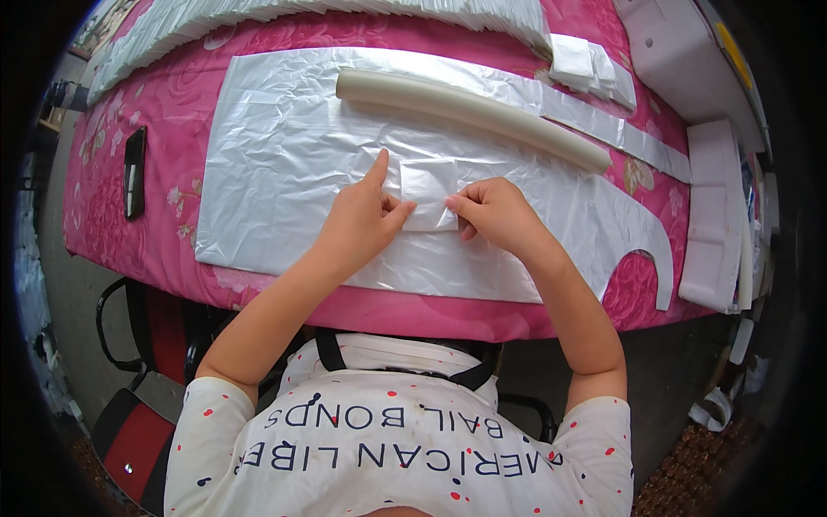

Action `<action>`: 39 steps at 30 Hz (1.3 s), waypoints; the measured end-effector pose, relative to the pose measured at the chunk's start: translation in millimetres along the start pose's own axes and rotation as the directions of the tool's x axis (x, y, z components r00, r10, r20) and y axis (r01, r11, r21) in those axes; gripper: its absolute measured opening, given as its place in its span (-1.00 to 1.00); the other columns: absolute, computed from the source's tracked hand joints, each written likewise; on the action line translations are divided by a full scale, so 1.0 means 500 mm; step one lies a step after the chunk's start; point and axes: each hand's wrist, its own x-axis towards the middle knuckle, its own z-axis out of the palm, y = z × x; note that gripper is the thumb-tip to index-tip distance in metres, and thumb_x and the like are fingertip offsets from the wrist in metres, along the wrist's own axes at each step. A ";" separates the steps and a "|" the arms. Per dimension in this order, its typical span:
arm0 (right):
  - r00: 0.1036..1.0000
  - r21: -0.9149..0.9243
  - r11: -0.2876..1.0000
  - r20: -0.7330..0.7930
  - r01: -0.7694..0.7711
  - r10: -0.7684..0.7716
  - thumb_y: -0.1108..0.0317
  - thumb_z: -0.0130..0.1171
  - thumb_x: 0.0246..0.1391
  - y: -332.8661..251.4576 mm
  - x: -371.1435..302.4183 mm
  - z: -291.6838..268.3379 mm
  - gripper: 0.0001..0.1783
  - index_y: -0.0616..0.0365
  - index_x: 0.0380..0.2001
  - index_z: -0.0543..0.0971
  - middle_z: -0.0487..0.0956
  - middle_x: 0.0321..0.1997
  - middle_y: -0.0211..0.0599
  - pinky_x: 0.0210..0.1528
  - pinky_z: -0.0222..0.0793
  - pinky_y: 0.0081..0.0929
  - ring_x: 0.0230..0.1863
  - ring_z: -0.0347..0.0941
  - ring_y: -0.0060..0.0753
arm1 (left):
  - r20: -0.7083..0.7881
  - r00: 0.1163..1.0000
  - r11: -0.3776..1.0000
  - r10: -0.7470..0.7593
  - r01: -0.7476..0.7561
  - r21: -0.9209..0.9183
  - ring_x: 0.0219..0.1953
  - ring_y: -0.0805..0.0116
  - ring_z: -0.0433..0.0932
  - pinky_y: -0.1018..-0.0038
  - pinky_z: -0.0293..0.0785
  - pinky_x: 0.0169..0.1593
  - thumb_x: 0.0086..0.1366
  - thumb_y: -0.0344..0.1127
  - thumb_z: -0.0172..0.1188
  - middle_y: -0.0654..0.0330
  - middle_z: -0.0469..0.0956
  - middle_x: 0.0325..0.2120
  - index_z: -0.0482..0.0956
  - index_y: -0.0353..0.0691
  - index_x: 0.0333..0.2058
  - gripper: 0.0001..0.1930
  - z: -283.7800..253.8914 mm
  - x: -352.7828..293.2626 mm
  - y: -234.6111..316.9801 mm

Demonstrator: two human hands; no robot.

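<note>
A large white plastic bag (284, 155) lies flat on a table with a pink flowered cloth (181, 95). On it rests a small folded white plastic piece (428, 185). My left hand (366, 220) presses its left edge, index finger stretched up along the side and thumb on the lower edge. My right hand (495, 211) pinches the lower right corner of the folded piece between thumb and fingers. A long beige foam tube (469, 112) lies across the bag just beyond my hands.
Rows of folded white bags (345, 10) line the far edge, with a small stack (586, 65) at the right. White foam blocks (711, 215) sit at the right edge. A black phone (133, 171) lies at the left. A red and black chair (138, 379) stands below.
</note>
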 end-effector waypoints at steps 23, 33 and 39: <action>0.962 -0.297 0.944 -0.177 0.148 -0.206 0.25 0.24 -0.18 0.013 -0.010 0.026 -0.72 0.28 -0.67 0.52 0.51 -0.68 -0.27 -0.56 0.33 -0.55 -0.63 0.47 -0.47 | 0.098 0.868 0.646 0.486 -0.433 0.629 0.32 -0.02 -0.23 0.15 -0.36 0.31 0.00 0.27 0.08 -0.20 -0.14 0.24 -0.18 -0.53 0.20 0.09 0.099 0.010 -0.036; 0.705 -0.746 0.544 -0.145 0.384 -0.695 0.22 0.26 -0.21 -0.011 -0.022 0.034 -0.60 0.22 -0.29 0.51 0.55 -0.26 -0.16 -0.16 0.37 -0.35 -0.22 0.46 -0.15 | -0.105 0.811 0.775 0.575 -0.500 0.386 0.32 -0.07 -0.38 0.09 -0.41 0.29 0.09 0.05 0.12 -0.21 -0.37 0.25 -0.19 -0.45 0.22 -0.05 0.049 -0.043 -0.054; 0.550 -0.761 0.374 -0.027 0.530 -0.834 0.04 0.15 -0.07 0.010 0.082 0.125 -0.30 0.25 0.08 0.30 0.18 0.21 0.12 0.27 -0.10 -0.10 0.26 0.03 0.04 | 0.175 0.984 0.922 -0.031 0.095 -0.375 -0.10 0.28 0.48 0.48 0.34 0.00 0.29 -0.40 -0.11 0.07 0.52 -0.18 0.41 -0.41 -0.07 -0.71 -0.082 -0.215 -0.103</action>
